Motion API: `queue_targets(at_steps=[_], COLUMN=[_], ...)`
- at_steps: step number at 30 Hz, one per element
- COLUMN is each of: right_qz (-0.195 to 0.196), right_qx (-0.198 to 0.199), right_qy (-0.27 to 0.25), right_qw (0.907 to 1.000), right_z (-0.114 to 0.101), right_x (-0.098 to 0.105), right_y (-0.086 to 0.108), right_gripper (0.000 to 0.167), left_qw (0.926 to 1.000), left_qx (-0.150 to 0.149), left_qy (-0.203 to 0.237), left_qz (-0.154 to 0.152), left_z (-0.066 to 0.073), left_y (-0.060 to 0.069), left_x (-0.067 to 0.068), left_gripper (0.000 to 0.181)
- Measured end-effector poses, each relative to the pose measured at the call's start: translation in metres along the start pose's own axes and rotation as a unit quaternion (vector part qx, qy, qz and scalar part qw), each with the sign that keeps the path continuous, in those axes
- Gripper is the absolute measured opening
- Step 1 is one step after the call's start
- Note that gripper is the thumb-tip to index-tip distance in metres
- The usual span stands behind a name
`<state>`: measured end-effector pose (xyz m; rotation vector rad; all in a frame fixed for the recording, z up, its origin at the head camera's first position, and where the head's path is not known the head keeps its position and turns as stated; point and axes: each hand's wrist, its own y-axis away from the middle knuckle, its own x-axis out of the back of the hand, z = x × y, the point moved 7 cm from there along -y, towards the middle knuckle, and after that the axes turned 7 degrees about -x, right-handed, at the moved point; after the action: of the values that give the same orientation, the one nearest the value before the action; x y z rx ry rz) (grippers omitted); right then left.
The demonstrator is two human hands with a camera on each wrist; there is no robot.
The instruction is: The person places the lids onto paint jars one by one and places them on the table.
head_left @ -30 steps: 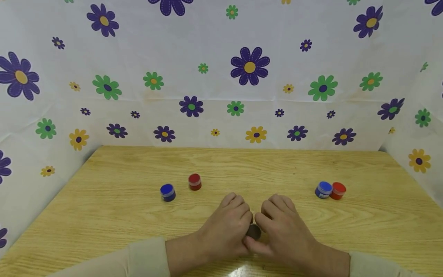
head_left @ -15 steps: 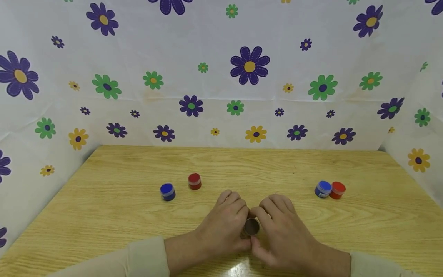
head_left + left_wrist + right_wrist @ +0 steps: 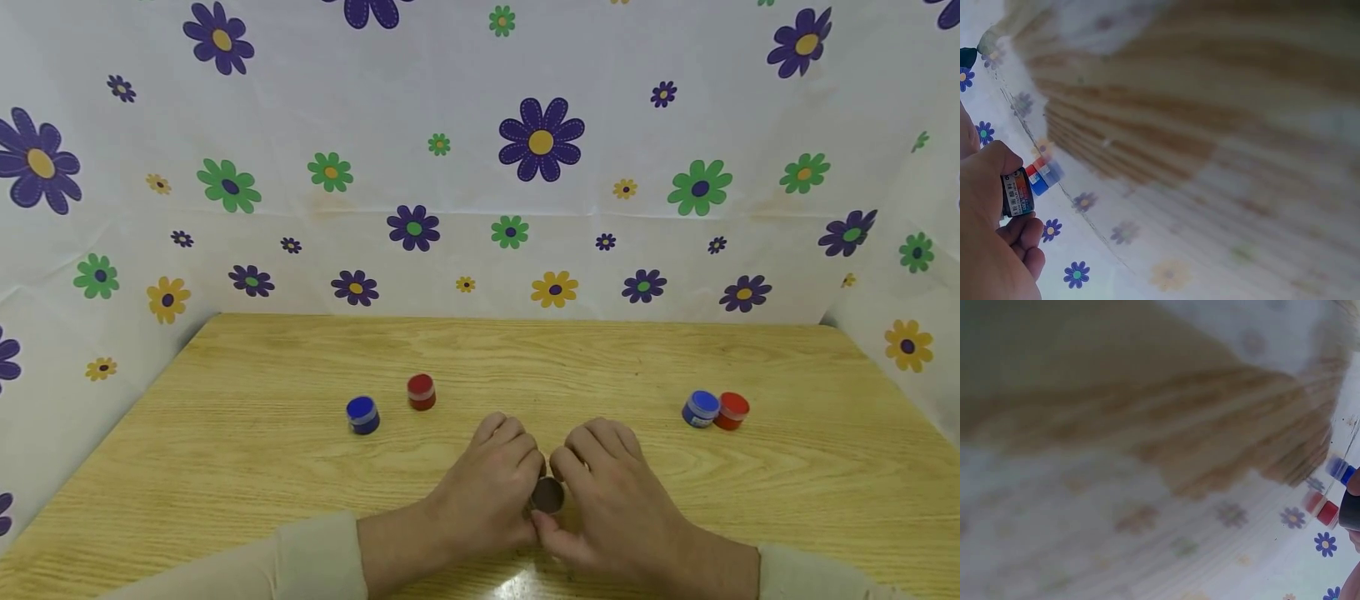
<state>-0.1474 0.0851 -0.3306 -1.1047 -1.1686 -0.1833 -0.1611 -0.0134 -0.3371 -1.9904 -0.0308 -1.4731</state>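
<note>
Near the front of the table, both hands hold a small dark jar (image 3: 548, 496) between them, its round top facing up in the head view. My left hand (image 3: 491, 483) grips it from the left side. From the right, my right hand (image 3: 618, 492) has its thumb and index finger curled around the same jar. A printed label shows on the jar (image 3: 1018, 192) in the left wrist view, where a thumb and fingers hold it. Only part of the dark jar (image 3: 1350, 511) appears at the right edge of the right wrist view.
On the wooden table (image 3: 225, 475), a blue jar (image 3: 363, 415) and a red jar (image 3: 422, 392) stand apart at left. Another blue jar (image 3: 701, 409) touches a red jar (image 3: 732, 411) at right. A flower-patterned cloth (image 3: 360, 108) encloses the back and sides.
The jar's top shifted slightly and turned more into view between the hands. Fingers of both hands changed their place on it a little. The other jars stayed put.
</note>
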Motion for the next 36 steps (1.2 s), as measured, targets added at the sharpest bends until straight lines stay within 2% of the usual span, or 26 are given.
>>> queue_targets(at_steps=[7, 12, 17, 20, 24, 27, 31, 36], right_qz=[0.034, 0.033, -0.017, -0.034, -0.031, -0.021, -0.004, -0.022], right_qx=[0.026, 0.021, -0.018, -0.016, -0.006, -0.001, 0.004, -0.006], right_qy=[-0.002, 0.014, 0.013, 0.0, -0.005, -0.003, 0.001, 0.007], right_qw=[0.9991, 0.9992, 0.9996, 0.9993, 0.9995, 0.9998, 1.0, 0.9997], right_z=[-0.002, -0.002, 0.001, -0.001, -0.001, -0.001, -0.002, -0.001], right_x=[0.001, 0.001, -0.002, -0.003, -0.003, -0.002, -0.001, -0.004], right_y=[0.001, 0.002, 0.003, 0.004, 0.004, 0.004, 0.003, 0.004], right_gripper=[0.041, 0.051, 0.036, 0.035, 0.035, 0.033, 0.032, 0.032], left_qw=[0.9996, 0.9994, 0.9997, 0.9992, 0.9984, 0.9983, 0.9993, 0.9997], left_qx=[-0.026, -0.027, 0.003, 0.025, 0.04, 0.037, 0.022, 0.008], left_qy=[-0.009, -0.011, 0.008, 0.017, 0.022, 0.022, 0.014, 0.006], left_qz=[-0.01, -0.02, -0.022, -0.024, -0.034, -0.038, -0.028, -0.023], left_z=[0.01, 0.012, 0.005, 0.0, -0.004, -0.004, -0.002, 0.0], left_y=[-0.001, 0.0, 0.001, 0.001, 0.001, 0.001, 0.001, 0.001], left_x=[0.001, 0.0, -0.001, -0.001, -0.001, -0.001, -0.002, -0.002], left_gripper=[0.032, 0.033, 0.034, 0.036, 0.039, 0.039, 0.039, 0.035])
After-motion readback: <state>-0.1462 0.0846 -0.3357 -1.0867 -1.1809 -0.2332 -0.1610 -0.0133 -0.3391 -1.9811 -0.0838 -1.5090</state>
